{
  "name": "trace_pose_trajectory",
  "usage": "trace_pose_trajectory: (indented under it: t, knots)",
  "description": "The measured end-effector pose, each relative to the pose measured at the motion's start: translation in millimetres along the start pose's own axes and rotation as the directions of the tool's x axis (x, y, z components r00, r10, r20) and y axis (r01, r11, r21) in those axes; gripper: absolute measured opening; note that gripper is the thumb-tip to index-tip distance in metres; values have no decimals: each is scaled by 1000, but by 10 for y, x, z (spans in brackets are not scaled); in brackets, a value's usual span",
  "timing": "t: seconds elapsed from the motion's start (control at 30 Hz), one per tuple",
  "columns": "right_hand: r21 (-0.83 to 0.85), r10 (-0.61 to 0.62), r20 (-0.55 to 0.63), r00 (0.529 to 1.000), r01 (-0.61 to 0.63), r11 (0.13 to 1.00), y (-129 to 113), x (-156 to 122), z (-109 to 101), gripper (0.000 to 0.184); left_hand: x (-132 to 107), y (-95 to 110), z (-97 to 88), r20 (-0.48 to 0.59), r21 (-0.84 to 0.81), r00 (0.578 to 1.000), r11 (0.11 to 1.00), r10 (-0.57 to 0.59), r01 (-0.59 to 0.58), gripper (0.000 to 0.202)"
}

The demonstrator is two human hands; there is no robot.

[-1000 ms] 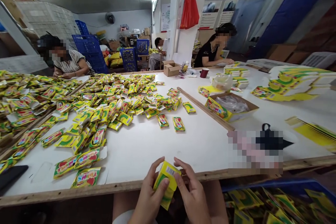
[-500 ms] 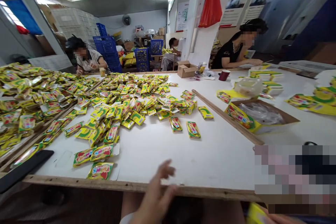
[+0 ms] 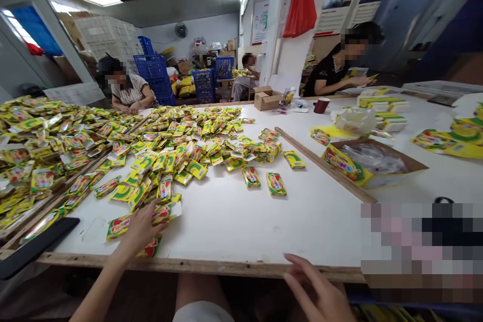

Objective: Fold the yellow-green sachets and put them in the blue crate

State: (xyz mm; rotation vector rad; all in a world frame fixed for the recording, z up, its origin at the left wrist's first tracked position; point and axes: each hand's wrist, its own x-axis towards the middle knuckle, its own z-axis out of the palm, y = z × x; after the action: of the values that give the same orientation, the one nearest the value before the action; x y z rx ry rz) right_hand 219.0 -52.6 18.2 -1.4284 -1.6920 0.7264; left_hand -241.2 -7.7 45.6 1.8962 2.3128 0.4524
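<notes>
My left hand (image 3: 140,226) reaches over the white table's (image 3: 234,221) near edge and closes its fingers on a flat yellow-green carton blank (image 3: 166,211) lying among others at the pile's near end. Another blank (image 3: 151,247) lies partly under my wrist. My right hand (image 3: 320,289) hovers below the table's wooden front edge, fingers spread, holding nothing. A broad heap of yellow packets (image 3: 181,146) covers the table's left and middle.
Two loose packets (image 3: 264,180) lie mid-table. A wooden strip (image 3: 324,165) runs diagonally beside an open cardboard box (image 3: 373,161). A black phone (image 3: 35,247) rests at the left edge. Three people sit at the far side, with blue crates (image 3: 151,68) behind.
The yellow box held in both hands a second ago is gone from them. My left hand moved up and left onto a flat blank; my right hand came back empty below the table's edge.
</notes>
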Motion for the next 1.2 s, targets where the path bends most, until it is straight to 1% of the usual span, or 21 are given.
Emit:
trace_pose_trajectory:
  t: [0.07, 0.1, 0.17, 0.2, 0.27, 0.3, 0.37, 0.43, 0.5, 0.57, 0.63, 0.73, 0.8, 0.87, 0.93, 1.0, 1.07, 1.1, 1.2]
  knots:
    - [76, -39, 24, 999, 38, 996, -288, 129, 240, 28, -41, 346, 81, -54, -161, 998, 987, 19, -28, 63]
    - [119, -46, 27, 999, 42, 992, -415, 176, 352, 27, -76, 556, 152, -74, -269, 997, 962, 27, -46, 64]
    - [207, -35, 4, 999, 34, 978, -592, 239, 557, 28, -176, 1021, 339, -107, -476, 993, 875, 40, -87, 68]
    - [255, -26, -21, 999, 31, 966, -638, 260, 646, 31, -237, 1258, 446, -113, -560, 991, 819, 78, -128, 67]
    - [344, 1, -61, 998, 20, 939, -653, 297, 787, 38, -359, 1684, 652, -72, -711, 981, 680, 182, -178, 64]
    - [377, 24, -77, 997, 7, 926, -630, 317, 834, 39, -412, 1854, 739, -46, -769, 972, 613, 232, -182, 64]
    - [416, 79, -105, 991, -29, 909, -549, 363, 875, 36, -489, 2078, 865, -8, -829, 950, 530, 312, -181, 66]
    - [437, 123, -137, 983, -52, 898, -454, 408, 860, 35, -525, 2151, 927, 15, -852, 930, 492, 367, -180, 66]
    - [462, 133, -173, 976, -38, 886, -368, 445, 822, 36, -534, 2123, 950, 32, -880, 916, 446, 399, -164, 61]
    - [460, 111, -191, 975, -11, 888, -304, 473, 792, 33, -533, 2054, 962, 43, -910, 916, 393, 400, -129, 54]
    - [427, 58, -149, 987, 11, 904, -271, 500, 778, 26, -522, 1988, 971, 55, -926, 923, 365, 382, -96, 48]
    - [376, -25, -33, 999, 36, 926, -280, 562, 766, 20, -475, 1934, 964, 89, -923, 926, 381, 367, -62, 39]
    - [332, -59, -10, 998, 59, 941, -315, 622, 762, 18, -428, 1932, 946, 90, -911, 921, 406, 378, -78, 26]
    - [275, -101, -34, 994, 106, 956, -344, 681, 772, 20, -390, 1947, 937, 50, -899, 920, 418, 390, -128, 17]
    - [254, -124, -76, 989, 139, 957, -349, 719, 797, 21, -371, 1967, 954, -3, -905, 930, 395, 368, -158, 16]
    - [286, -101, -121, 988, 132, 949, -328, 727, 826, 16, -371, 1978, 989, -23, -930, 952, 342, 306, -132, 23]
    - [314, -85, -137, 987, 125, 941, -302, 712, 835, 23, -379, 1975, 1013, -19, -946, 966, 308, 259, -101, 33]
    - [314, -103, -132, 986, 140, 939, -294, 701, 828, 23, -382, 1970, 1013, -20, -943, 965, 314, 263, -105, 33]
    - [298, -193, -78, 978, 208, 932, -299, 658, 777, 18, -393, 1958, 959, -43, -904, 940, 387, 340, -181, 20]
